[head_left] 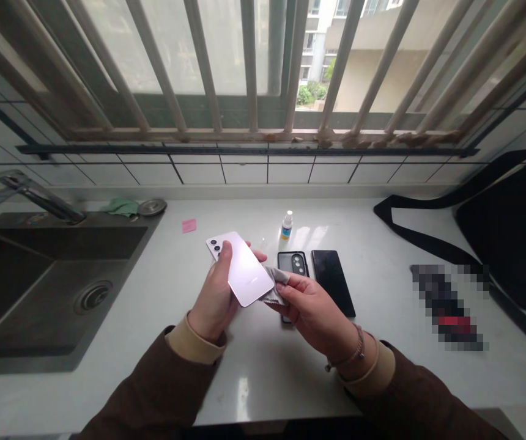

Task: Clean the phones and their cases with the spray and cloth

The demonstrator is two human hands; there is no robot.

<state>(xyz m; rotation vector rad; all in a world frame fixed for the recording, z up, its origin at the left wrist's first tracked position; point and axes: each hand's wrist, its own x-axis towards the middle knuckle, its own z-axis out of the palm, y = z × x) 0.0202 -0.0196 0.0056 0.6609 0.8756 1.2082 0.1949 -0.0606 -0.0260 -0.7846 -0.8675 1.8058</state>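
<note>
A pale lilac phone (248, 275) is in my left hand (217, 293), tilted, its back and camera lenses facing up. My left thumb lies across the back near the lenses, and the fingers wrap round the far edge. Pinched in my right hand (311, 305) is a grey cleaning cloth (277, 278) with a zigzag edge; it touches the lower right end of the phone. Beneath that hand, partly covered, a black phone case (292, 261) lies on the counter. Just right of it rests a black phone (333, 281), dark side up. A small white bottle (287, 226) with a blue and yellow label stands behind them.
On the left is a sink (56, 293) with a metal faucet (43, 195). A pink paper note (189, 226) lies on the white counter (153, 366). To the right sit a black bag (515, 220) with its strap and a blurred-out item (449, 308). Window bars rise behind.
</note>
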